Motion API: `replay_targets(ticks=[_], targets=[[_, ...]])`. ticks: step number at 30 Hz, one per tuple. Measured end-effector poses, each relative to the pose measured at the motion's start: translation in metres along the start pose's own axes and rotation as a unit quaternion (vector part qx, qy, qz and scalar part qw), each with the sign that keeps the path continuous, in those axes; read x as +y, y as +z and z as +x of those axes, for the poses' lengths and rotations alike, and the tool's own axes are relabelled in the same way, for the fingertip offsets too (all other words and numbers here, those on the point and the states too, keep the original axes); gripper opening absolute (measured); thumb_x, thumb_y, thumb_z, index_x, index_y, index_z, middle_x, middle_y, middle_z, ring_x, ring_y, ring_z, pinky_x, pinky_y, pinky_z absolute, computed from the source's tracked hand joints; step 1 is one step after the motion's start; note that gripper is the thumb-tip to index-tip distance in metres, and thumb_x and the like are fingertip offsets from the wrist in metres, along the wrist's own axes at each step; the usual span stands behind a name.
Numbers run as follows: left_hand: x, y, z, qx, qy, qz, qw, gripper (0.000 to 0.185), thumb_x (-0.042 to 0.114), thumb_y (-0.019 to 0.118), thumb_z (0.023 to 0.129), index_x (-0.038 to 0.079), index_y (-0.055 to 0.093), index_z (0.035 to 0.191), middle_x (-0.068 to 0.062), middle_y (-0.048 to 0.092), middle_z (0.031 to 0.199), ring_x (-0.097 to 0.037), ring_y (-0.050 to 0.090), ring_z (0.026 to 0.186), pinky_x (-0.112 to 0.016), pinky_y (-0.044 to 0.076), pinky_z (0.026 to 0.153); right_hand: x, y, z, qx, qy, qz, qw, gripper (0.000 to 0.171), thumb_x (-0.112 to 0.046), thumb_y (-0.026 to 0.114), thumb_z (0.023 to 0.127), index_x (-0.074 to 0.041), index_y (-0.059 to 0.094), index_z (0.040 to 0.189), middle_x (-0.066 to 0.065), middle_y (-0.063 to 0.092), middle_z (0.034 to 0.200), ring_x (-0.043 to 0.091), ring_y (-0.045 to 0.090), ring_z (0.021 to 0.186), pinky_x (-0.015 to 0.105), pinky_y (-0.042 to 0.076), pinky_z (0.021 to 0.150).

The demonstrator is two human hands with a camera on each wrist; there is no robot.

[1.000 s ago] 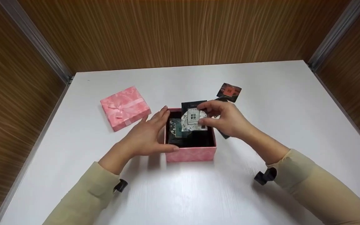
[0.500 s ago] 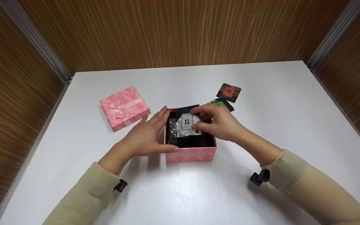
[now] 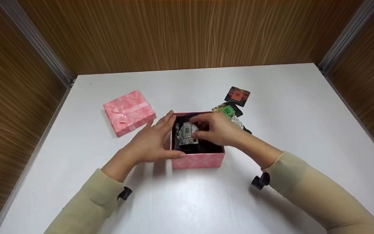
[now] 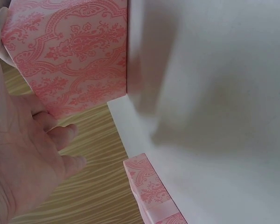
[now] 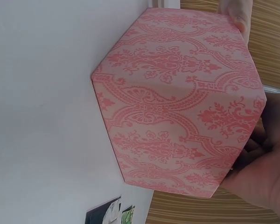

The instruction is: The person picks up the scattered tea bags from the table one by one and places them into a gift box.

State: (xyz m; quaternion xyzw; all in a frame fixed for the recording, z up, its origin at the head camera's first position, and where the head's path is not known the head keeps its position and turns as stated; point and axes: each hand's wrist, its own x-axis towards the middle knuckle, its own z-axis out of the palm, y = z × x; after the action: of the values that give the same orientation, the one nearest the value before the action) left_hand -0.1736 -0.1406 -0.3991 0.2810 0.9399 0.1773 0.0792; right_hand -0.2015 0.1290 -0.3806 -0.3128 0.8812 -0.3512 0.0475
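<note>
A staged recording booth: a plain white table (image 3: 187,201) closed in by wood-grain wall panels (image 3: 180,32).

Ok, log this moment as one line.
left hand: steadies open pink box | right hand: pinches silver packet inside box

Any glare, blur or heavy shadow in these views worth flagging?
Head view: sharp, with a bright glare patch on the table before the pink box. Left wrist view: soft, broad shadow beside the box. Right wrist view: box pattern crisp, evenly lit.
</note>
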Motion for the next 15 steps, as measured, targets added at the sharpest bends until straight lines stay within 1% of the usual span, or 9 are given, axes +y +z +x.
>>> replay_targets(ticks=[4,9,12,15], targets=[[0.0,0.0,0.0,0.001,0.003,0.003,1.0,0.131,0.095,0.054,0.08,0.011,0.011,0.171,-0.001,0.004,0.179,-0.014,0.01,0.162,-0.053,0.01,0.131,0.0,0.004,0.007,-0.02,-0.014,-0.046,0.999,0.045,-0.02,0.085,0.092,0.0,0.074,0.13,0.012,0.079,0.11,0.022,0.072,0.091,0.043,0.061,0.087],[0.0,-0.001,-0.001,-0.001,0.003,0.002,1.0,0.132,0.096,0.054,0.079,0.012,0.01,0.171,0.001,0.002,0.178,-0.014,0.01,0.162,-0.053,0.01,0.131,-0.001,0.008,0.011,-0.044,-0.015,-0.097,0.994,0.05,-0.022,0.085,0.091,0.001,0.072,0.133,0.014,0.077,0.119,0.026,0.073,0.102,0.046,0.059,0.096],[0.0,-0.001,0.0,-0.001,0.003,0.002,1.0,0.132,0.096,0.054,0.079,0.012,0.01,0.171,0.001,0.002,0.178,-0.014,0.01,0.162,-0.053,0.009,0.131,-0.002,0.01,0.013,-0.059,-0.015,-0.117,0.991,0.05,-0.023,0.085,0.092,0.001,0.072,0.134,0.013,0.077,0.119,0.025,0.073,0.1,0.045,0.059,0.094],[-0.001,0.0,0.0,-0.001,0.003,0.001,1.0,0.132,0.096,0.054,0.079,0.011,0.01,0.171,0.0,0.003,0.178,-0.014,0.01,0.162,-0.053,0.009,0.131,-0.002,0.011,0.015,-0.073,-0.019,-0.137,0.988,0.047,-0.024,0.085,0.092,0.0,0.073,0.131,0.011,0.078,0.11,0.024,0.07,0.09,0.045,0.06,0.087]])
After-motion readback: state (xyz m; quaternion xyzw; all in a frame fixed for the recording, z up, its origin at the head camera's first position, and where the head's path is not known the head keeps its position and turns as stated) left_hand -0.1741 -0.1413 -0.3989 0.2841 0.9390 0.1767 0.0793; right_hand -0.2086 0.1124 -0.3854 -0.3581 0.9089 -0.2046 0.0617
